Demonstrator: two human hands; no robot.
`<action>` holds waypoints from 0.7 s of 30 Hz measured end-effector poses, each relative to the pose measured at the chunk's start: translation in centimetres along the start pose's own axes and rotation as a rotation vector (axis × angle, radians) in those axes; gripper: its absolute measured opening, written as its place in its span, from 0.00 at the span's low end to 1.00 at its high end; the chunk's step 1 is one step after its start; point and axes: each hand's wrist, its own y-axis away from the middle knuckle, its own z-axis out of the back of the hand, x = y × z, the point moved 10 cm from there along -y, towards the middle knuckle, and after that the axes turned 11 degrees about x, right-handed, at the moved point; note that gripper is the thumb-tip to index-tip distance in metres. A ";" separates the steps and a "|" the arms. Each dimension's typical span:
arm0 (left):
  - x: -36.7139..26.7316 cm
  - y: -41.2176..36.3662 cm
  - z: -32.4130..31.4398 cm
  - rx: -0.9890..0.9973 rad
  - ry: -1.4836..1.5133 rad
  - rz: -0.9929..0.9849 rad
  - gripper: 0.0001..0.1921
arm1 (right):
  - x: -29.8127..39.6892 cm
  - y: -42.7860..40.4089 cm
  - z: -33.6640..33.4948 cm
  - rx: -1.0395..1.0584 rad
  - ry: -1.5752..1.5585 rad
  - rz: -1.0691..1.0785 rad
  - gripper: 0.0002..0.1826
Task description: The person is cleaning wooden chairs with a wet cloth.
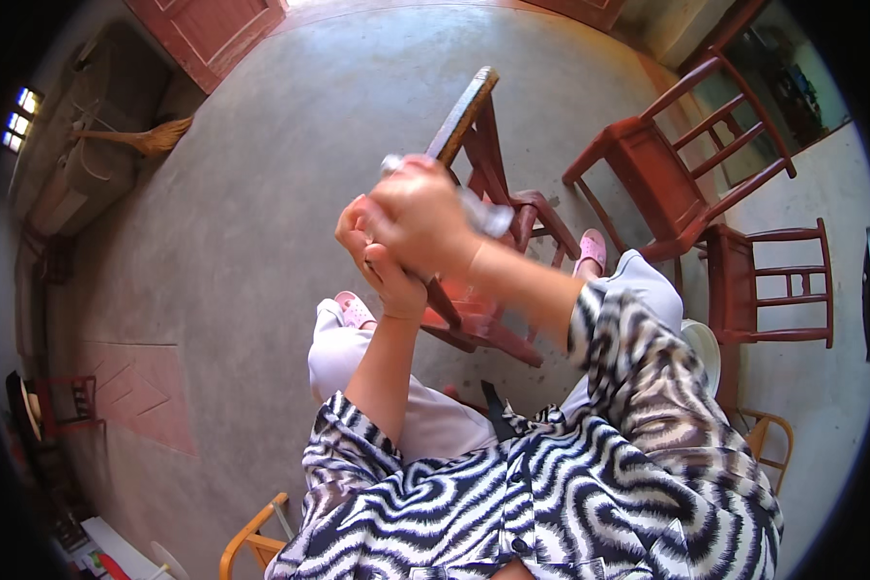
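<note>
A small red-brown wooden chair [482, 156] stands tilted between my knees, its worn pale edge [467, 112] pointing away from me. My right hand [424, 214] is blurred and closed on a white cloth [487, 214], which shows on both sides of the fist. It lies across the near end of that worn edge. Just below and to the left, my left hand [380, 264] curls its fingers around the same end of the chair. The part inside its grip is mostly hidden by the two hands. Lower chair rails [486, 337] show beneath my right forearm.
Two red wooden chairs [652, 174] [732, 283] lie or stand at the right. A whitish bucket [703, 348] is by my right knee. A straw broom [163, 138] leans at the far left. Pink clogs [354, 310] are on my feet, on a concrete floor [261, 181].
</note>
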 end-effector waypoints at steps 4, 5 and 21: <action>-1.6 -0.3 -1.9 0.045 0.090 0.048 0.33 | 0.5 0.6 1.4 -0.015 -0.136 0.010 0.15; -1.6 -0.4 -2.1 0.056 0.011 0.081 0.32 | 0.1 0.4 1.4 0.013 -0.172 0.023 0.15; -1.0 -0.5 -1.5 0.057 0.148 0.241 0.33 | -17.4 4.4 1.8 -0.791 -1.443 -0.652 0.14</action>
